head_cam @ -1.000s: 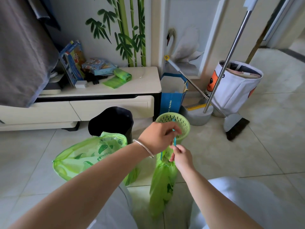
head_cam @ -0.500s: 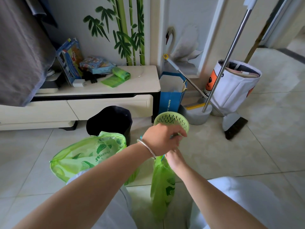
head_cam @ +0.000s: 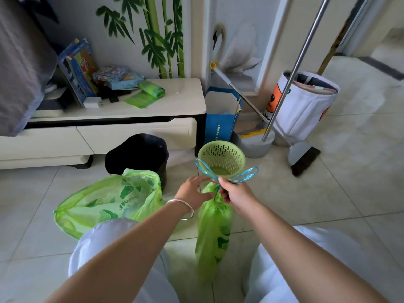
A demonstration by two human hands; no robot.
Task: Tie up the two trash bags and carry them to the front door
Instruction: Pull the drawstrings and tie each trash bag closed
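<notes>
- While the right hand [head_cam: 235, 193] pinches the blue drawstring [head_cam: 227, 173] at the neck of the small green bag [head_cam: 213, 235], the bag hangs straight down from it between the person's knees.
- 2 drawstring loops fan up and outward from that pinch, 1 to each side.
- Left hand [head_cam: 194, 190] sits just beside the right, fingers loosely extended, fingertips at the gathered bag neck; whether they grip the string cannot be told. A silver bangle [head_cam: 182, 209] circles its wrist.
- Hands are close together, nearly touching at the bag's neck.
- Large green bag [head_cam: 107, 200] lies on the floor to the left of the left hand, puffed out, its mouth gathered toward the near-left end, untouched by either hand.
- Black bin [head_cam: 137, 154] stands beyond the large bag, ahead-left of the hands.
- Green basket [head_cam: 222, 157] stands on the tiles directly ahead of the hands, just past the string loops.
- Broom [head_cam: 305, 161] and dustpan [head_cam: 253, 145] stand ahead-right; a low cabinet [head_cam: 185, 99] with a roll of green bags [head_cam: 152, 89] is further ahead-left.
</notes>
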